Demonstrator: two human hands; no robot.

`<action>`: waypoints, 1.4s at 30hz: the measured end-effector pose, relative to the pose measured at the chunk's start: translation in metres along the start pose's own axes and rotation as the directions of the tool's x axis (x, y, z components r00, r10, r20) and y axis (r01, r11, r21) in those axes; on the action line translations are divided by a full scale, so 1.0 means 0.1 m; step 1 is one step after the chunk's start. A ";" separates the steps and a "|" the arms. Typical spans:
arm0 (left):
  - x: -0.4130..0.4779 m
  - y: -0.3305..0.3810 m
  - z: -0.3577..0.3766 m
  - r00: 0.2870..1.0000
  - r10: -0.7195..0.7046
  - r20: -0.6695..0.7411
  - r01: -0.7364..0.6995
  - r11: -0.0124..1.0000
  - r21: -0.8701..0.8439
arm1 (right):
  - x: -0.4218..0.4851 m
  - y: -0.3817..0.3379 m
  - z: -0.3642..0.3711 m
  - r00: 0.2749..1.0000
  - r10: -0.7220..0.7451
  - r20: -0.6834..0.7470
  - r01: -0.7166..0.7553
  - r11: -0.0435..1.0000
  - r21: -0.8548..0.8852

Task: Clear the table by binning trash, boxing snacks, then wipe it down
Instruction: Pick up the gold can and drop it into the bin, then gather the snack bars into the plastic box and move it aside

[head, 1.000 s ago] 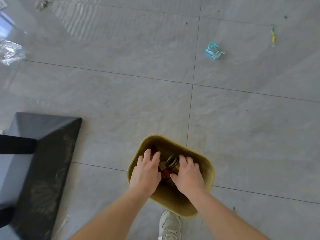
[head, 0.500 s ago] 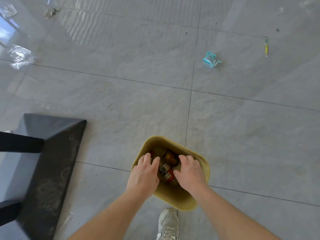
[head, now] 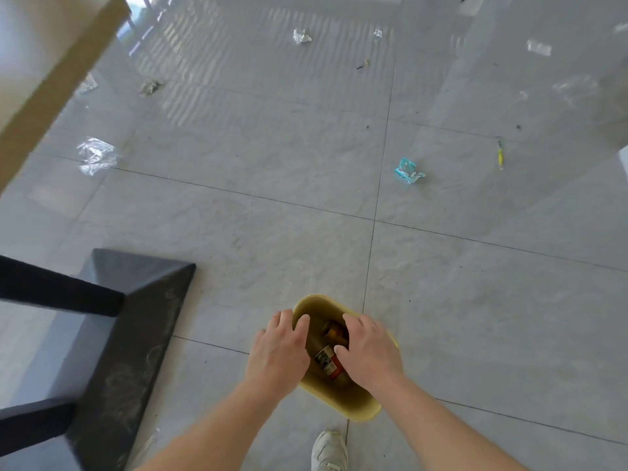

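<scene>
A yellow-olive trash bin (head: 356,407) stands on the grey tiled floor below me. Inside it lie an amber jar or can (head: 334,331) and a bottle with a red and white label (head: 328,362). My left hand (head: 277,351) hovers over the bin's left rim, fingers relaxed and holding nothing. My right hand (head: 368,351) is over the bin's right side, fingers spread and loosely bent, also with nothing in it. Its thumb is close to the labelled bottle.
A dark table base (head: 136,334) with black legs is at the left, and a tabletop edge (head: 57,66) at the upper left. Litter lies on the floor: a teal wrapper (head: 408,170), clear plastic (head: 96,154), a yellow stick (head: 500,156). My white shoe (head: 329,450) is beside the bin.
Both hands have risen out of the bin, leaving the jar and bottle inside. The view has tilted up, showing more of the floor and the tabletop edge.
</scene>
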State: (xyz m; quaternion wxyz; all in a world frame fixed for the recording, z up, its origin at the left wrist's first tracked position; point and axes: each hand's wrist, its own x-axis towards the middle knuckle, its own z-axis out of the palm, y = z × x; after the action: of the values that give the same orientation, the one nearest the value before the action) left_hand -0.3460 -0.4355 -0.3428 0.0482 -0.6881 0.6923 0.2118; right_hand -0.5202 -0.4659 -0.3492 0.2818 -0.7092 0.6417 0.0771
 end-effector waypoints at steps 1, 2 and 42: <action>-0.05 0.00 -0.15 1.000 -0.006 -0.014 0.006 1.000 0.002 | -0.06 -0.09 -0.14 1.000 -0.025 -0.010 0.025 1.000 -0.011; -0.12 -0.01 -0.30 1.000 -0.016 -0.025 0.016 1.000 0.005 | -0.14 -0.18 -0.28 0.999 -0.046 -0.019 0.045 0.999 -0.026; -3.32 -1.96 -4.20 0.565 -0.577 -0.590 0.570 0.790 -0.226 | -2.00 -4.80 -2.86 0.552 -0.823 -0.130 0.763 0.562 -0.320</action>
State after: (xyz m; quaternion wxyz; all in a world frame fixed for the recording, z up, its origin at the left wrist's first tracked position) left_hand -0.0446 -0.2699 0.1123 -0.1243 -0.9044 0.4044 -0.0555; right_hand -0.1671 -0.4264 0.1265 0.1146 -0.9532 0.2675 -0.0821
